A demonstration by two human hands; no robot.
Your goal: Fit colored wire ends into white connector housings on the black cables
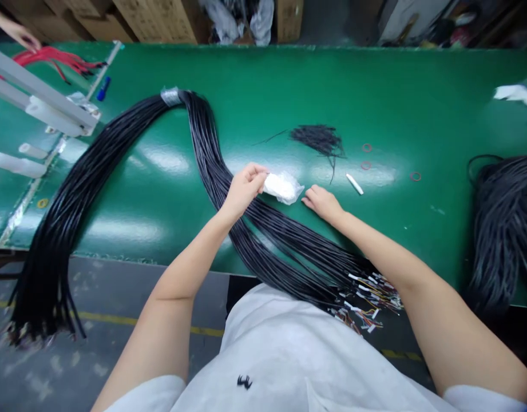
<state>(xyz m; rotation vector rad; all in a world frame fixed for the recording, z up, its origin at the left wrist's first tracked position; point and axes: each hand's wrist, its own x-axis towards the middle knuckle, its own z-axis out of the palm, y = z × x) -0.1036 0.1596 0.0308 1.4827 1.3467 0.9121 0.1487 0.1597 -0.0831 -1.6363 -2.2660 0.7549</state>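
Observation:
My left hand (pixel 245 186) pinches a small crumpled white plastic bag (pixel 283 186) just above the green table (pixel 263 86). My right hand (pixel 322 202) rests on the table right beside the bag, fingers curled low over the black cables; whether it holds anything I cannot tell. A long bundle of black cables (pixel 117 149), taped at its bend, loops across the table. One end hangs off the front edge at the left. The other end, with small white connectors and coloured wires (pixel 366 300), lies near my lap.
A small pile of thin black ties (pixel 319 139), a white stick (pixel 355 183) and three red rubber rings (pixel 415 176) lie past my hands. Another black cable bundle (pixel 503 223) sits at the right. Red wires (pixel 57 57) and another person's hand (pixel 18 34) are at far left.

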